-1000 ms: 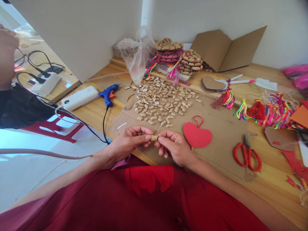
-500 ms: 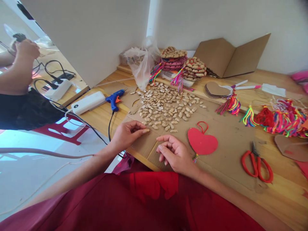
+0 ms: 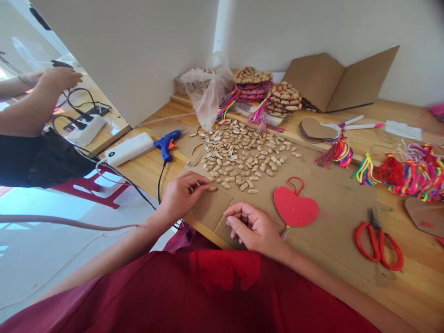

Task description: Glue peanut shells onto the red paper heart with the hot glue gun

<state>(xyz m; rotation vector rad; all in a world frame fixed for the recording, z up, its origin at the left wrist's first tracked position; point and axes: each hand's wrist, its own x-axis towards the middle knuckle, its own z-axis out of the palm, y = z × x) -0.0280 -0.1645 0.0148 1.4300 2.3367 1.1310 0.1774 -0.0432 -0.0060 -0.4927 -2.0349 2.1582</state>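
My left hand (image 3: 182, 196) rests at the near edge of a pile of peanut shells (image 3: 243, 155), its thumb and fingertips pinched on one peanut shell (image 3: 211, 188) that touches the cardboard sheet (image 3: 333, 194). My right hand (image 3: 251, 225) lies on the cardboard near the table's front edge, fingers curled in, with nothing visible in it. A red paper heart (image 3: 295, 209) with a red loop lies just right of my right hand.
Red scissors (image 3: 379, 238) lie at the right. A blue glue gun (image 3: 167, 143) and a white power brick (image 3: 129, 149) sit left of the pile. Behind are a plastic bag (image 3: 208, 90), peanut-covered hearts (image 3: 284, 97), folded cardboard (image 3: 333, 78) and coloured tassels (image 3: 338, 150). Another person's arm (image 3: 38, 97) is at far left.
My hands held one peanut together, then parted. My left hand carried a shell piece forward to the pile's edge, and my right hand stayed near the table's front edge.
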